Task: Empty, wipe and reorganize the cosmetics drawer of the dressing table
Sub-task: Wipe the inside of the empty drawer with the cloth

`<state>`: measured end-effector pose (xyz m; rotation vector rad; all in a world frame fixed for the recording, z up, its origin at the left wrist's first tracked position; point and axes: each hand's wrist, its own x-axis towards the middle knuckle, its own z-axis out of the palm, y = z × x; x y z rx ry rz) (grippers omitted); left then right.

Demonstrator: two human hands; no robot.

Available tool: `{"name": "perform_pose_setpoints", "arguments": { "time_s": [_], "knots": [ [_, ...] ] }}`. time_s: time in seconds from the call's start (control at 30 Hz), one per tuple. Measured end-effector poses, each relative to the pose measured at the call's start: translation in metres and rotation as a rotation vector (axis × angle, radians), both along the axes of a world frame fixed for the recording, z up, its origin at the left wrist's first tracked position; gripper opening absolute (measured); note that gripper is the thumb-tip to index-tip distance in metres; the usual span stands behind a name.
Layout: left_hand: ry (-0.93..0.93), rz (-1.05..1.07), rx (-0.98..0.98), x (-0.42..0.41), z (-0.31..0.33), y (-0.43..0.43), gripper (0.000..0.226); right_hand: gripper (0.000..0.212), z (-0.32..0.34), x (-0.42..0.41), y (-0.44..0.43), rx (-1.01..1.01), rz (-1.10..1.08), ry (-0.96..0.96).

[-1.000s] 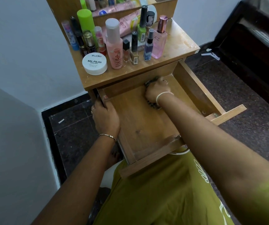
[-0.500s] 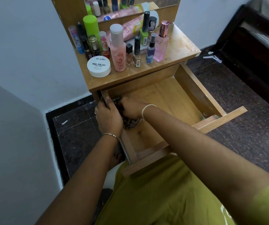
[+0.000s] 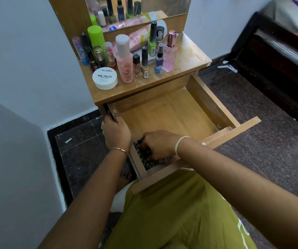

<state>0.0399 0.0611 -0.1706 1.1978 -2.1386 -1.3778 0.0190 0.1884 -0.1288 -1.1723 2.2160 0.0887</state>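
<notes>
Wiping stage of the drawer task. Nearest the viewer, the right hand [image 3: 160, 144] is bunched on a dark patterned cloth [image 3: 147, 159], fingers curled into it, pressing it into the near left corner of the pulled-out drawer [image 3: 211, 103], just behind the front panel. Beside it, the left hand [image 3: 116, 131] clamps the drawer's left wall with the thumb hooked over the rim, apparently to steady it. Beyond the hands the drawer floor is bare pale wood with a few faint dark marks; nothing but the cloth lies in it, so emptying appears complete. The next move probably calls for carrying the cloth across the rest of the floor and along the walls. Farther back, the cosmetics [image 3: 144, 56] stand crowded on the worktop [image 3: 189, 53], among them a white nail polish remover tub [image 3: 105, 78] and a pink bottle [image 3: 125, 62], awaiting return. The mirror [image 3: 162, 4] rises behind.
</notes>
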Motion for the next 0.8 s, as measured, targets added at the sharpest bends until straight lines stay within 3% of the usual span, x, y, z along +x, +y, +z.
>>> {"name": "perform_pose_setpoints", "arguments": {
  "time_s": [0.23,0.47,0.8],
  "knots": [
    [-0.025,-0.008,-0.005,0.001,0.001,-0.001,0.047,0.050,0.013,-0.008,0.022,-0.031,-0.234,0.060],
    [-0.014,-0.015,-0.011,0.001,-0.001,-0.001,0.048,0.036,0.019,-0.055,0.087,0.187,-0.508,0.233],
    [-0.013,-0.020,-0.016,0.001,-0.001,0.000,0.048,0.024,0.009,-0.086,0.097,0.161,-0.670,0.441]
  ]
}}
